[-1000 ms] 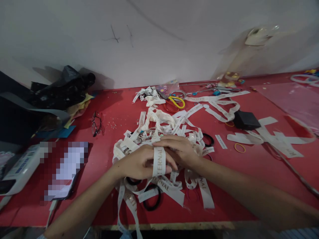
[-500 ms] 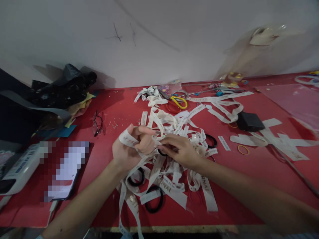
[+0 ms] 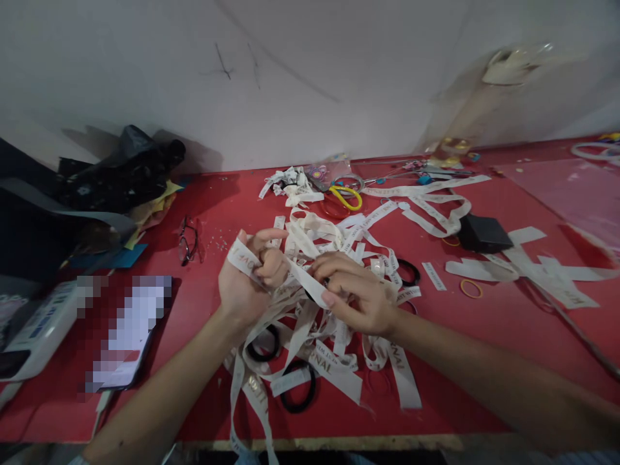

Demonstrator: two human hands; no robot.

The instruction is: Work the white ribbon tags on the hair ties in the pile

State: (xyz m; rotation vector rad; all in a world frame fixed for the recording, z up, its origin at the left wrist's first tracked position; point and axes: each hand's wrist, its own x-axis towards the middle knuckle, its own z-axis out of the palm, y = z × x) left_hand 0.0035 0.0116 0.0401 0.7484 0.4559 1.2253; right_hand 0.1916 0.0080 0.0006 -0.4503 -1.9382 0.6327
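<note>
My left hand is closed on a white printed ribbon, which loops over the thumb and passes between the fingers. From there the ribbon stretches across to my right hand, whose thumb and fingers pinch its other part. Something black shows just under the ribbon by my right fingers, mostly hidden. Beneath both hands lies a loose heap of printed ribbons. Black hair ties lie in and around it: one at the front, another on the left, a third on the right.
Yellow-handled scissors lie behind the heap. To the left are eyeglasses, a phone on a cable and a black bag. A black block and a yellow rubber band lie on the right of the red table.
My right hand has moved slightly right and away from the left, drawing out a stretch of ribbon between them. The left hand stays nearly in place, its looped ribbon turned a little.
</note>
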